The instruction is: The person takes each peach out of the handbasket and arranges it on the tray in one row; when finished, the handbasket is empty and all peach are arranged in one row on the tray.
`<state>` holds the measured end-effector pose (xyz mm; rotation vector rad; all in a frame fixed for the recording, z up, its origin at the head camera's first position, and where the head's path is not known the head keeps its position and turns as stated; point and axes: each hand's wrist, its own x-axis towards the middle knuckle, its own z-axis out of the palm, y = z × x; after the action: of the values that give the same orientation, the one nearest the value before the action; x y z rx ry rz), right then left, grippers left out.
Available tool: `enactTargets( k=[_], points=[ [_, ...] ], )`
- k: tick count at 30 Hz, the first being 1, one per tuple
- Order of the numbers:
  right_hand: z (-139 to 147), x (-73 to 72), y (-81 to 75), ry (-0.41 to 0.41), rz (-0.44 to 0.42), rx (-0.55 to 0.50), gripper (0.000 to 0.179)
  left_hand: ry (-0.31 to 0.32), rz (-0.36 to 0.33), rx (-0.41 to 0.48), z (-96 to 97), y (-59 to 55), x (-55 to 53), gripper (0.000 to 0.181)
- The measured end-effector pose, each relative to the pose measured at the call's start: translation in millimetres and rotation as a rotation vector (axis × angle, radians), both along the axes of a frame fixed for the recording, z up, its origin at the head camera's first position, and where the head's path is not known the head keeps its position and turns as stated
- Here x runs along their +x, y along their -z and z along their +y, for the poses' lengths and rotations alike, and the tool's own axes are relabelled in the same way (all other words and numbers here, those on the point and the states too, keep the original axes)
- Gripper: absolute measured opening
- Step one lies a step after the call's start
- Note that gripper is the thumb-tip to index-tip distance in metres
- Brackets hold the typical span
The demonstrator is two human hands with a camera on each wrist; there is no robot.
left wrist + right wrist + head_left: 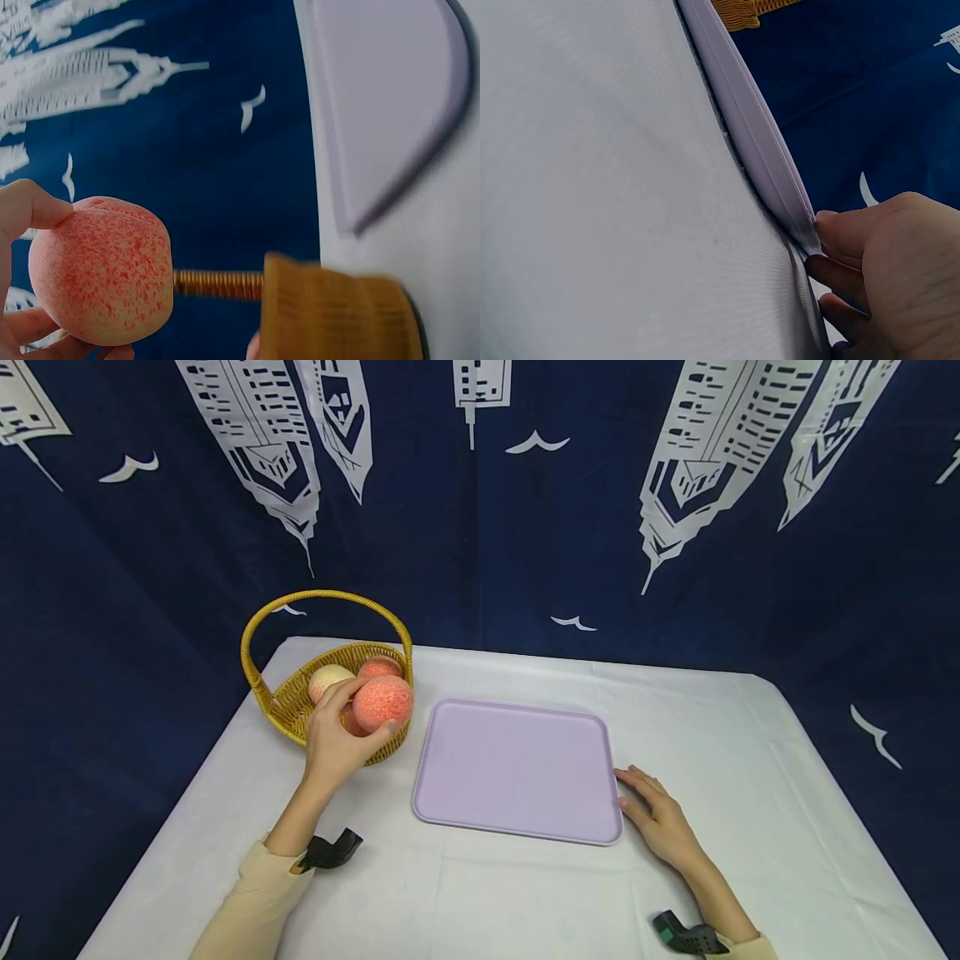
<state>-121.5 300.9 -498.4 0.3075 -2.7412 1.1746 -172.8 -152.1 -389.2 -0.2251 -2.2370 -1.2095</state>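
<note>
Above the wicker basket (288, 714), my left hand (333, 739) grips a pink-red peach (383, 703) between thumb and fingers. The left wrist view shows that peach (105, 270) close up, with the basket's woven side (341, 311) to its right. Inside the basket lie a pale yellow fruit (328, 680) and another reddish fruit (380, 667), partly hidden behind the held one. My right hand (663, 822) rests at the right edge of a lilac tray (517, 768), fingers loosely extended. Its fingertips (826, 223) meet the tray's rim (761, 142) in the right wrist view.
A white cloth (487, 902) covers the table. The basket's tall arched handle (326, 593) rises behind my left hand. Beyond the far edge hangs a navy curtain (480, 543) with white building and bird prints.
</note>
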Motion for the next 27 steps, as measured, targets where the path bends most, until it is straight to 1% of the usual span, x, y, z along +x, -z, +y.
enactTargets(
  k=[3, 7, 10, 15, 18, 22, 27],
  points=[
    [-0.4, -0.3, -0.4, -0.001, 0.000, -0.002, 0.041, 0.042, 0.003, -0.013, 15.7, 0.0, -3.8, 0.063],
    [-0.8, -0.4, -1.2, -0.001, -0.006, -0.003, 0.042, 0.123, -0.036, -0.012, 40.1, 3.1, -7.2, 0.062],
    [-0.6, 0.5, -0.4, -0.001, -0.009, -0.002, 0.042, 0.167, -0.080, -0.029, 62.2, 7.1, -8.4, 0.063],
    [0.4, 1.9, 1.5, 0.001, -0.006, -0.001, 0.042, 0.235, -0.106, -0.042, 100.9, 14.3, -11.7, 0.063],
    [0.5, 1.8, 1.2, 0.004, -0.008, -0.001, 0.042, 0.292, -0.126, -0.030, 124.0, 19.9, -12.8, 0.063],
    [0.6, 1.5, 0.9, 0.005, -0.009, -0.001, 0.042, 0.365, -0.189, -0.023, 152.7, 30.1, -12.3, 0.063],
    [-0.4, 0.3, 0.3, 0.005, -0.006, 0.002, 0.042, 0.411, -0.260, -0.055, 183.0, 42.4, -13.8, 0.064]
  ],
)
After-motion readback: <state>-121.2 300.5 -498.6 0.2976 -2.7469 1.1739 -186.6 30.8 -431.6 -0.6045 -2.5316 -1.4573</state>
